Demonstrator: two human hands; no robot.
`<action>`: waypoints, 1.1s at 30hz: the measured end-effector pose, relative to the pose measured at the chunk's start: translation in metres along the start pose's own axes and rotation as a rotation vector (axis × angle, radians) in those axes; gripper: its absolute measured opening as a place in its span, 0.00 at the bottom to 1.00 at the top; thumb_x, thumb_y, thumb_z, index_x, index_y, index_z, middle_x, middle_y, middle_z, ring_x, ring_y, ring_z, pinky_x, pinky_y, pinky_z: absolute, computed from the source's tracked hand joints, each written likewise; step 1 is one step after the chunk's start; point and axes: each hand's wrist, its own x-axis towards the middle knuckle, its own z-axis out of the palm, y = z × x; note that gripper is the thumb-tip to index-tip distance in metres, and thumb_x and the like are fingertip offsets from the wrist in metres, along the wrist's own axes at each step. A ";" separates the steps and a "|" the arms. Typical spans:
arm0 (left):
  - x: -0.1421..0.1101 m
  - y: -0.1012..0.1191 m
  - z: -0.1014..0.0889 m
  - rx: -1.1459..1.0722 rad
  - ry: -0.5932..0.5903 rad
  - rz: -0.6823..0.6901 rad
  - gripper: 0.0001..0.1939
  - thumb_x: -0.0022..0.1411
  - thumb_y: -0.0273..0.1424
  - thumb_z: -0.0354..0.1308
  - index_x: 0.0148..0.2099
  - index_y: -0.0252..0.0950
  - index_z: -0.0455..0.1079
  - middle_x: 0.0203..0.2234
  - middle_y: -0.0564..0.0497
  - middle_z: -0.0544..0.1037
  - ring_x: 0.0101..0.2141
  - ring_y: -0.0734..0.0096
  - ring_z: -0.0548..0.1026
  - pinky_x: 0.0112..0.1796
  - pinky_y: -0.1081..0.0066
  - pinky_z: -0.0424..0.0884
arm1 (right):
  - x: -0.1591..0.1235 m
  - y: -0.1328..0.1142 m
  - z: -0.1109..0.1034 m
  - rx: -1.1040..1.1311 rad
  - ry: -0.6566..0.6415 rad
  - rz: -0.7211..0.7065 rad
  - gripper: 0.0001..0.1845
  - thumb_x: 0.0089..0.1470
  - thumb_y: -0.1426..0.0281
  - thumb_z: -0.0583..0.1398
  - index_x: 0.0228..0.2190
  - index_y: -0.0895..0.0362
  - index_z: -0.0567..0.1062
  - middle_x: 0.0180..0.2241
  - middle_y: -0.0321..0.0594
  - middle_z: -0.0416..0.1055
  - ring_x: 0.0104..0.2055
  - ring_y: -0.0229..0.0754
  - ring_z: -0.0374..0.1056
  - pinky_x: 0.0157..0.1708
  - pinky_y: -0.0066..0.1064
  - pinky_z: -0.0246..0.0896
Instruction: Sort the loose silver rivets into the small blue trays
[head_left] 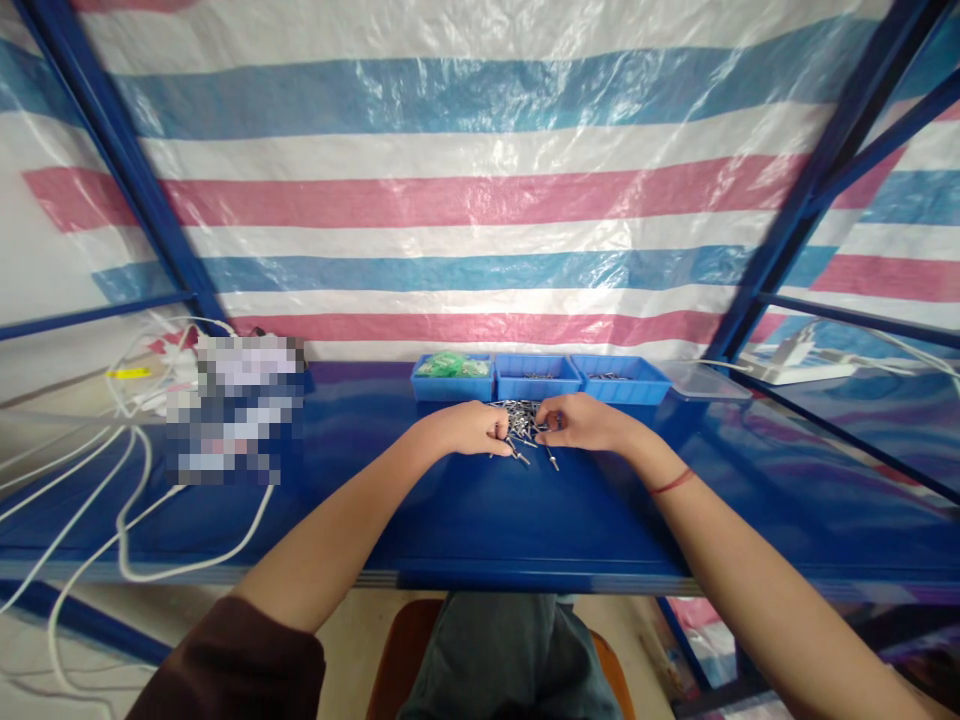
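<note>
It looks like a small workshop: a blue bench [480, 520] between blue frame posts [120, 165] carries loose rivet-like metal pieces [520, 422] and a row of open parts bins [537, 388], a striped plastic sheet [480, 200] hangs behind, and white cables [165, 578] and a power strip [802, 372] lie at the sides.

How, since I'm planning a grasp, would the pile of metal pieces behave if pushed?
The metal pieces would probably scatter, lying loose. Their shine suggests easy sliding on the glossy table. Slim shafts suggest some may roll.
</note>
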 end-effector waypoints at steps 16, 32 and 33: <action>0.018 0.022 0.037 0.032 0.579 0.005 0.04 0.55 0.30 0.51 0.33 0.38 0.66 0.26 0.55 0.74 0.27 0.73 0.71 0.29 0.75 0.62 | 0.005 0.006 0.002 -0.214 0.223 0.034 0.10 0.46 0.76 0.54 0.29 0.58 0.75 0.30 0.42 0.74 0.32 0.39 0.68 0.32 0.27 0.56; 0.023 0.013 0.040 -0.082 0.582 -0.100 0.13 0.55 0.26 0.50 0.44 0.39 0.66 0.34 0.52 0.76 0.34 0.68 0.74 0.36 0.72 0.68 | 0.010 0.006 0.009 -0.188 0.106 0.012 0.10 0.48 0.71 0.55 0.29 0.58 0.77 0.29 0.41 0.74 0.30 0.39 0.67 0.30 0.27 0.55; 0.022 0.013 0.039 -0.081 0.577 -0.098 0.13 0.55 0.26 0.50 0.44 0.39 0.66 0.34 0.52 0.76 0.34 0.68 0.74 0.36 0.72 0.68 | 0.010 0.007 0.009 -0.179 0.108 0.011 0.10 0.47 0.72 0.56 0.30 0.58 0.77 0.29 0.41 0.74 0.31 0.39 0.67 0.30 0.26 0.55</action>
